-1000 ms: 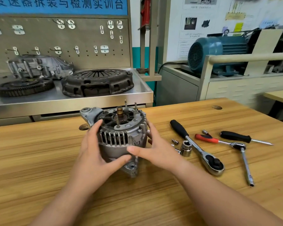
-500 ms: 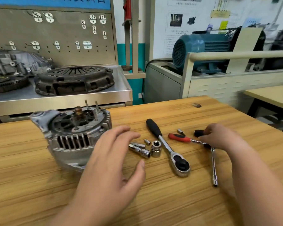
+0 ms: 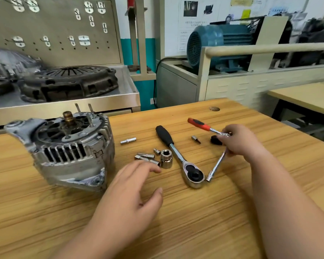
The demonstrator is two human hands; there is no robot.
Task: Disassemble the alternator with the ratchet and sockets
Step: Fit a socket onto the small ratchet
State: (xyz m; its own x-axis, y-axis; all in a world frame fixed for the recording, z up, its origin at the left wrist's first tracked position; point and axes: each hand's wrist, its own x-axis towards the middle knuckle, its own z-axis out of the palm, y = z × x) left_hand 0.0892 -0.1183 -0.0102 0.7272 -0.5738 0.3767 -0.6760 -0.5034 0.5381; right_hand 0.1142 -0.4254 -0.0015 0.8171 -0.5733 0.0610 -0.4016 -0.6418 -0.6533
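Note:
The grey alternator [image 3: 69,150] stands on the wooden table [image 3: 176,221] at the left, shaft end up. Right of it lie a large socket [image 3: 166,158], several small bits [image 3: 147,157] and one separate adapter [image 3: 128,141]. A black-handled ratchet [image 3: 180,156] lies in the middle. My right hand [image 3: 239,141] grips the small red-handled ratchet [image 3: 199,124] at its head, with the extension bar [image 3: 216,165] attached and its tip on the table. My left hand [image 3: 131,191] hovers with relaxed fingers near the bits, holding nothing.
A small bit [image 3: 195,139] and a black screwdriver handle [image 3: 215,140] lie by my right hand. Behind the table stands a steel bench with a clutch plate [image 3: 69,81] and a pegboard. A blue electric motor [image 3: 217,43] sits at the back right.
Both hands left the alternator. My right hand reached the red-handled ratchet and lifted it, swinging the extension bar. My left hand moved toward the bits. The view shifted right.

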